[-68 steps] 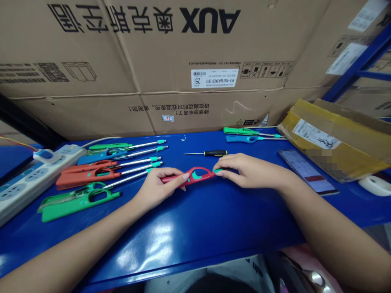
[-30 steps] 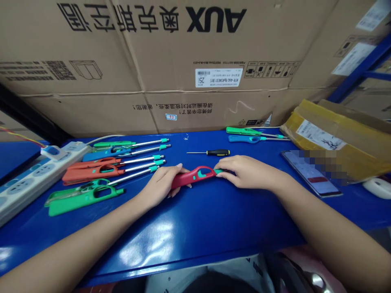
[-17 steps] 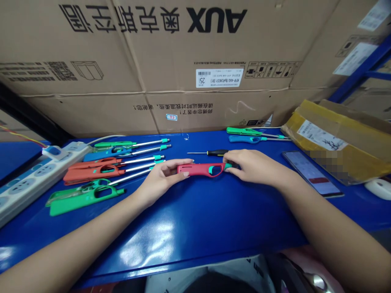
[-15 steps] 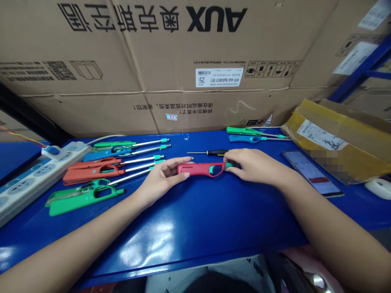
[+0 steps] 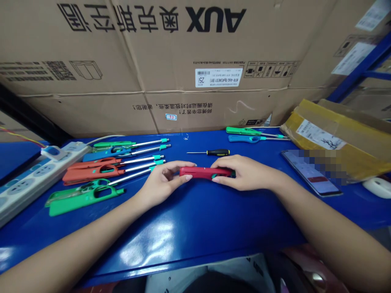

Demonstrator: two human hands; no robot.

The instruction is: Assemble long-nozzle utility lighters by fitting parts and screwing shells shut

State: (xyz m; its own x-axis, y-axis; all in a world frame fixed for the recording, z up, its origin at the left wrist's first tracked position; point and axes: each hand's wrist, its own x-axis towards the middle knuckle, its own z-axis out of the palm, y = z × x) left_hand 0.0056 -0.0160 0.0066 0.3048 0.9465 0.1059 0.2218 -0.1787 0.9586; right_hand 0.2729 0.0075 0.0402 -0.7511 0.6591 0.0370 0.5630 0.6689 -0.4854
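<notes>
Both of my hands hold a red lighter handle (image 5: 200, 173) level above the blue tabletop. My left hand (image 5: 163, 179) pinches its left end between thumb and fingers. Around the right end, near the trigger opening, my right hand (image 5: 241, 173) is closed and covers much of it. A bit of green shows between the right fingers. No metal rod is visible on this handle. Just behind it lies a screwdriver (image 5: 218, 152) with a black and yellow grip, its tip pointing left.
Several long-necked lighters, among them an orange one (image 5: 91, 173) and a green one (image 5: 85, 199), lie at left beside a white power strip (image 5: 33, 179). A green lighter (image 5: 244, 130) and a blue lighter (image 5: 244, 139) rest back right. Nearby are a phone (image 5: 311, 173), a taped carton (image 5: 336, 138) and a large cardboard box (image 5: 171, 49).
My right hand has slid left from the tip onto the trigger area of the red lighter handle. The handle has turned about its length, and the screwdriver's grip is now uncovered.
</notes>
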